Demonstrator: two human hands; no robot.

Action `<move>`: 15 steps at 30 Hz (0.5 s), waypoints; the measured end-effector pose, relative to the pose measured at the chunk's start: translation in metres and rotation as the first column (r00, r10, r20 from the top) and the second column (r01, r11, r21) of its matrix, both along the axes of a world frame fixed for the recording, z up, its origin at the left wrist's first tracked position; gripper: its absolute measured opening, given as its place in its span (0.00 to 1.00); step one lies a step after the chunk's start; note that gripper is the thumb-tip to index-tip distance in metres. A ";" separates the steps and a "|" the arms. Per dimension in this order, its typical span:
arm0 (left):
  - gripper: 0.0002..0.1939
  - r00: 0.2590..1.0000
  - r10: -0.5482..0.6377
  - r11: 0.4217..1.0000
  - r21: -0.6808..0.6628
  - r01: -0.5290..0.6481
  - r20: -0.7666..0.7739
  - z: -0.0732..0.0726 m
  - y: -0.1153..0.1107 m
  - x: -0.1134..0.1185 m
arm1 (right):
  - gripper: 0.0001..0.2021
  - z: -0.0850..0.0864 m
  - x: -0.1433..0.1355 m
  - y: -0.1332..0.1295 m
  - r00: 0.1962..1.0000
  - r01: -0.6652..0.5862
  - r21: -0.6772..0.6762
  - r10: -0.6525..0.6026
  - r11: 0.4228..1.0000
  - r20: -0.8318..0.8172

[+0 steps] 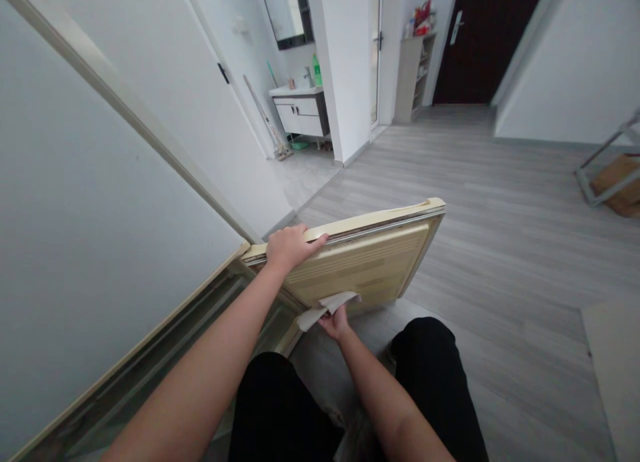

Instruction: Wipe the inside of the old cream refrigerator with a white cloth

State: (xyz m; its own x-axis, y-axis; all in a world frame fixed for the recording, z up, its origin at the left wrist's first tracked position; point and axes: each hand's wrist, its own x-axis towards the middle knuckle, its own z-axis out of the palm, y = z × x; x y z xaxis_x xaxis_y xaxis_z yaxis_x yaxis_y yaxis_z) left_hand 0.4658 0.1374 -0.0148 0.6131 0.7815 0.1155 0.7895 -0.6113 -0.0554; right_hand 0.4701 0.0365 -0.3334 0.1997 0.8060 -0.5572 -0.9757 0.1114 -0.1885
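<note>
A cream-coloured door [380, 252] with a rubber gasket stands swung out from a low, fridge-like cabinet [165, 355]. My left hand [293, 245] grips the door's top edge near the hinge side, with the thumb over the inner side. Lower down, my right hand [337, 322] holds a grey cloth [327, 305] by the door's inner panel. The cloth hangs out on both sides of the fingers and partly hides them. Whether it presses on the panel, I cannot tell. Glassy shelves or drawer fronts show dimly inside the cabinet, partly behind my left arm.
My black-trousered knees [425, 362] are bent below the door. Grey plank flooring [510, 235] stretches right. Further off are a washbasin cabinet [300, 112], a mop [265, 119], a narrow shelf unit [415, 75] and a dark door [485, 42]. A metal-framed stand [607, 149] is at the right edge.
</note>
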 end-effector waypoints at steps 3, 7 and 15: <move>0.41 1.000 0.006 1.000 -0.012 -0.006 0.000 0.001 -0.001 -0.001 | 0.14 0.008 -0.016 0.003 1.000 0.008 0.013 -0.008 1.000 -0.030; 0.41 1.000 -0.013 1.000 -0.020 0.013 0.011 0.001 -0.003 -0.004 | 0.12 0.020 0.024 -0.011 0.980 0.176 -0.046 -0.171 0.983 0.099; 0.42 0.999 -0.051 0.998 -0.026 0.051 0.011 0.003 -0.004 -0.008 | 0.16 0.046 0.135 -0.062 0.871 0.434 -0.218 -0.346 0.874 0.348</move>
State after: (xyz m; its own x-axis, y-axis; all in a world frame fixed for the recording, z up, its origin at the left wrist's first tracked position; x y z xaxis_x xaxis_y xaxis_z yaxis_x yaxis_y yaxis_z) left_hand 0.4579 0.1338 -0.0115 0.6509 0.7523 0.1019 0.7579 -0.6516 -0.0311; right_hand 0.6055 -0.0256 -0.2870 0.6514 0.4454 -0.6143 -0.7587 0.3706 -0.5358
